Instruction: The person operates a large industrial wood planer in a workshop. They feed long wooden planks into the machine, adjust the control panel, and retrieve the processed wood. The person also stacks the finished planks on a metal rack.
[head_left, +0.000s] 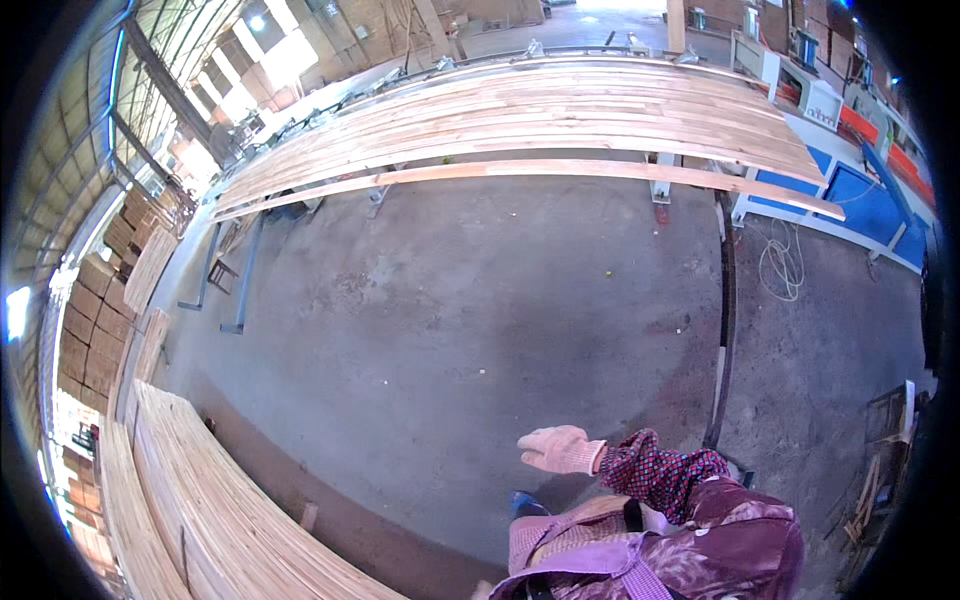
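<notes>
My right hand (562,449), in a pale pink knitted glove, hangs over the concrete floor in front of my body. Its fingers are loosely stretched out to the left and hold nothing. My left hand does not show. Across the far side lies a wide layer of long wooden strips (560,110), resting on a metal frame. Along its near edge runs a single long wooden strip (560,170), separated from the layer by a gap. Both are well out of reach of my hand.
Long planks (220,510) are stacked at the lower left. A dark floor rail (724,320) runs lengthwise on the right, beside a coiled pale hose (782,262). A white and blue machine (850,200) stands at the far right. Wood scraps (862,495) lie at the right edge.
</notes>
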